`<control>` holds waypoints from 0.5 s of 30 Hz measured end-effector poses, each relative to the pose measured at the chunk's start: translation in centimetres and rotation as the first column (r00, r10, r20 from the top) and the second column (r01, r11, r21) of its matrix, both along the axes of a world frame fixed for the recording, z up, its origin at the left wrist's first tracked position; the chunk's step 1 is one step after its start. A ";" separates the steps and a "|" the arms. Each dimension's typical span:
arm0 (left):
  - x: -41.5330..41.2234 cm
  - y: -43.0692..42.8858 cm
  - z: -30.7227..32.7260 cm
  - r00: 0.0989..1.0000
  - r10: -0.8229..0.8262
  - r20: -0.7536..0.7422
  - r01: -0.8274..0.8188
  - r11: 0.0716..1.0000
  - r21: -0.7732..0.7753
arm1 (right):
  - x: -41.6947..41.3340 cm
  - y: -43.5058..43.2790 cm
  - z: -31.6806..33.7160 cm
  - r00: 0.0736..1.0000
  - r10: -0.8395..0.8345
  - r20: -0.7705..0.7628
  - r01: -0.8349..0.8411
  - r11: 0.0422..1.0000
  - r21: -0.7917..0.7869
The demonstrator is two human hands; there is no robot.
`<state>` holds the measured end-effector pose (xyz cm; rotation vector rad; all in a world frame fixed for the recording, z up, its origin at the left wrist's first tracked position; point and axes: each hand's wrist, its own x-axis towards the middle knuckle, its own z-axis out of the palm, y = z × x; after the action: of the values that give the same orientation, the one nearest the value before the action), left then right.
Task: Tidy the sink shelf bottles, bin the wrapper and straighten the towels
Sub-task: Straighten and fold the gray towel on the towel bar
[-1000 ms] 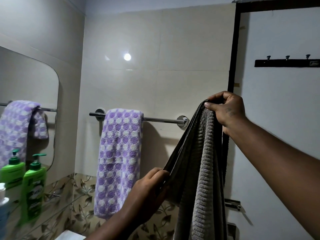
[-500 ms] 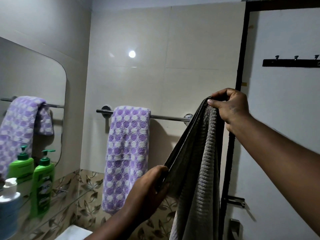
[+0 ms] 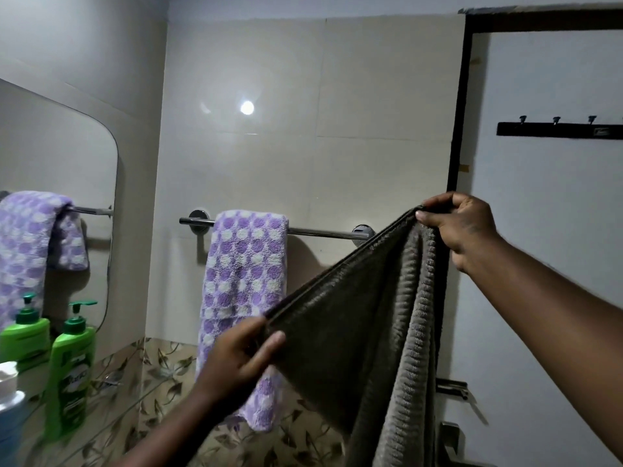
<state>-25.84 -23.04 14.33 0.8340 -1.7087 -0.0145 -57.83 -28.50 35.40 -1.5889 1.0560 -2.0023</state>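
Observation:
I hold a brown-grey ribbed towel (image 3: 367,335) up in front of the wall. My right hand (image 3: 458,227) pinches its top corner at about rail height. My left hand (image 3: 242,358) grips the towel's edge lower down and to the left, so the cloth spreads between both hands. A purple and white dotted towel (image 3: 244,298) hangs folded over the left half of the chrome towel rail (image 3: 323,233). On the glass shelf at the left stand a green pump bottle (image 3: 69,372) and a white-capped blue bottle (image 3: 10,412).
A mirror (image 3: 54,203) on the left wall reflects the dotted towel and the green bottle. A white door (image 3: 546,230) with a dark frame stands at the right, with a black hook rack (image 3: 559,129) on it and a metal latch (image 3: 451,389) lower down.
My left hand has pulled the towel's edge out to the left, spreading the cloth wider. The right hand keeps its pinch on the top corner.

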 end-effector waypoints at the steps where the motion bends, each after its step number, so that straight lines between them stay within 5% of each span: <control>1: 1.3 -0.1 1.3 0.995 -0.036 -0.095 0.038 0.999 0.017 | -0.6 0.0 -0.6 1.000 0.023 -0.001 -0.023 0.999 0.040; 7: 2.9 -1.4 9.2 0.850 -0.258 -0.460 0.354 0.926 0.133 | -3.9 -0.7 -4.4 0.966 0.229 0.121 -0.253 0.936 0.243; 12: -2.1 -1.6 12.1 0.641 -0.039 -0.767 0.502 0.777 0.380 | -2.1 -1.6 -7.5 0.997 -0.065 0.052 0.047 0.954 0.297; 15: -5.3 -1.3 12.8 0.663 -0.092 -0.743 0.490 0.803 0.338 | -0.2 -0.5 -7.9 0.990 -0.132 0.054 0.117 0.969 0.219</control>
<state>-31.10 -24.38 27.13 0.7644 -1.0701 -0.9644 -58.07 -28.99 27.54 -1.3641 1.3260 -1.9290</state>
